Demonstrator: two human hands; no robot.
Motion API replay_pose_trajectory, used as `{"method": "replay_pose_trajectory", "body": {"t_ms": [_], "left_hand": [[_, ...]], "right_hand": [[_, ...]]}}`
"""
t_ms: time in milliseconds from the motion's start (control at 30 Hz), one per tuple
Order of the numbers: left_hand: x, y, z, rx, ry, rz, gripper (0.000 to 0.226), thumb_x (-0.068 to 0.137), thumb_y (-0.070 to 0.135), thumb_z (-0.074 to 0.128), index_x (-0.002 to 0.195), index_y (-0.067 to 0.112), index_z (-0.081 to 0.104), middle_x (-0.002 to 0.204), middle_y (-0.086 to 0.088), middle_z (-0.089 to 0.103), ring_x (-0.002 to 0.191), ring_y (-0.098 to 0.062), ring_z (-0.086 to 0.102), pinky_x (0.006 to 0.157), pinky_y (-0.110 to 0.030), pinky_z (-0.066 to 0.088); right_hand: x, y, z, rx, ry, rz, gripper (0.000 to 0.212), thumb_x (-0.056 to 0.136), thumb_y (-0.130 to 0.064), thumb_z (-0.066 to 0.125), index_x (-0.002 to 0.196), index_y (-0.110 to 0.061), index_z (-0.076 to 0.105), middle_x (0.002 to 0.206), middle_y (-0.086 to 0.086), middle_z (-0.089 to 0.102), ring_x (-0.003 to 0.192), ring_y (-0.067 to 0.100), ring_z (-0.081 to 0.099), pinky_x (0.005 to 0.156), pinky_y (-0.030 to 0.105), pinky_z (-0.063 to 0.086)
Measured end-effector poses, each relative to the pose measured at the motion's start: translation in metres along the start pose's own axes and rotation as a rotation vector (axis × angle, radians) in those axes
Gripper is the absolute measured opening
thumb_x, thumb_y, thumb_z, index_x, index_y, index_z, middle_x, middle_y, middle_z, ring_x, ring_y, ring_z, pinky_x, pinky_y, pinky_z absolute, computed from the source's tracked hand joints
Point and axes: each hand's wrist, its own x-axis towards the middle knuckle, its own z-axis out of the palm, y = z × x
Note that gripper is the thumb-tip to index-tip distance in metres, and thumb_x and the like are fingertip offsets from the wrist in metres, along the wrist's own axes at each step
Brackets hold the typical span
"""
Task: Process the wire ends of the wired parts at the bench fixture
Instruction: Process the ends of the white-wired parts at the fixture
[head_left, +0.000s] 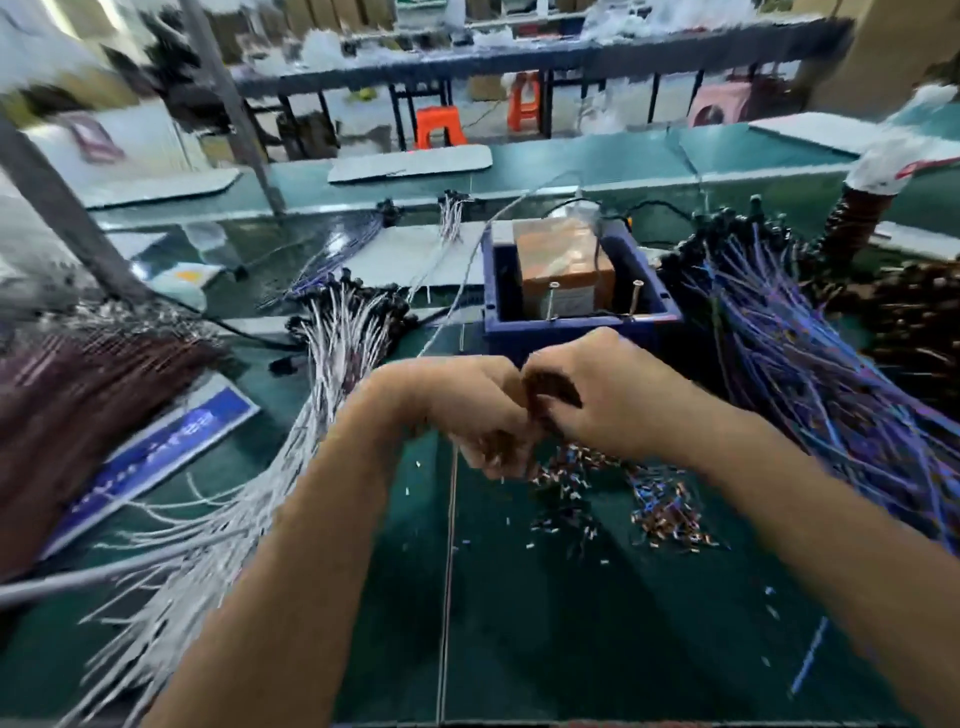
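Two bare hands meeting knuckle to knuckle just in front of the blue box fixture (579, 322), above the green bench mat (519, 623). Left hand (467, 410) curled into a fist around something small and dark, too blurred to name. Right hand (597, 395) curled likewise, fingers closed on a short dark bundle (550, 395) that looks like wire ends, pressed against the left hand. Inside the fixture, an orange-brown block (563, 265) with a pair of upright screws (636, 296) near its front wall. Left of the fixture, a fan of white-wired parts (332, 353) with black heads, wires trailing toward the near left edge of the mat. Right of the fixture, a thick heap of blue and purple wired parts (789, 343), black heads toward the back. Just in front of the fixture and below the hands, scattered cut bits of wire and insulation (660, 514) on the mat. Far left of the fixture, a dark reddish bundle (78, 410) and a blue-and-white sign (171, 452) lying flat. Behind the fixture, a white tray (410, 163) on the far bench and an orange stool (439, 127)
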Motion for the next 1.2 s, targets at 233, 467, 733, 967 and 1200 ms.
{"method": "replay_pose_trajectory", "body": {"t_ms": [233, 467, 733, 967, 1200], "left_hand": [[-0.018, -0.055, -0.011, 0.433, 0.753, -0.349, 0.013, 0.087, 0.007, 0.058, 0.076, 0.013, 0.053, 0.081, -0.014, 0.059, 0.095, -0.041, 0.066, 0.077, -0.04, 0.051], [0.002, -0.075, -0.012, 0.526, 0.773, -0.416, 0.029, 0.094, 0.006, 0.05, 0.121, 0.006, 0.063, 0.126, -0.019, 0.063, 0.118, -0.041, 0.062, 0.09, -0.043, 0.049], [-0.002, -0.066, -0.038, 0.215, 0.837, -0.416, 0.022, 0.087, 0.009, 0.055, 0.104, 0.006, 0.069, 0.103, -0.014, 0.068, 0.1, -0.035, 0.063, 0.079, -0.033, 0.045], [-0.032, -0.026, -0.057, -0.325, 1.201, -0.104, 0.031, 0.104, 0.021, 0.048, 0.089, 0.003, 0.068, 0.088, -0.014, 0.073, 0.082, -0.033, 0.069, 0.081, -0.043, 0.059], [-0.057, 0.018, -0.06, -0.943, 1.204, 0.394, 0.035, 0.098, 0.01, 0.047, 0.065, 0.016, 0.057, 0.064, -0.001, 0.058, 0.048, -0.011, 0.042, 0.045, -0.024, 0.032]], "right_hand": [[0.08, -0.056, 0.076, -0.032, -0.111, 0.131, 0.016, 0.088, -0.015, 0.058, 0.075, -0.019, 0.049, 0.092, 0.02, 0.068, 0.092, 0.044, 0.067, 0.07, 0.037, 0.05], [0.102, -0.06, 0.101, 0.142, -0.195, 0.349, 0.008, 0.087, -0.012, 0.05, 0.085, -0.017, 0.056, 0.072, 0.01, 0.063, 0.076, 0.041, 0.071, 0.062, 0.043, 0.058], [0.091, -0.067, 0.098, 0.518, 0.03, 0.386, 0.031, 0.108, -0.024, 0.039, 0.103, -0.007, 0.064, 0.095, 0.019, 0.072, 0.081, 0.041, 0.069, 0.075, 0.054, 0.06], [0.084, -0.082, 0.077, 1.088, 0.305, 0.164, 0.037, 0.112, -0.022, 0.043, 0.093, 0.001, 0.064, 0.089, 0.026, 0.063, 0.078, 0.026, 0.051, 0.064, 0.03, 0.041], [0.072, -0.084, 0.028, 1.274, 0.372, -0.022, 0.024, 0.111, -0.012, 0.045, 0.096, -0.004, 0.062, 0.086, 0.01, 0.066, 0.08, 0.02, 0.06, 0.078, 0.037, 0.051]]}}
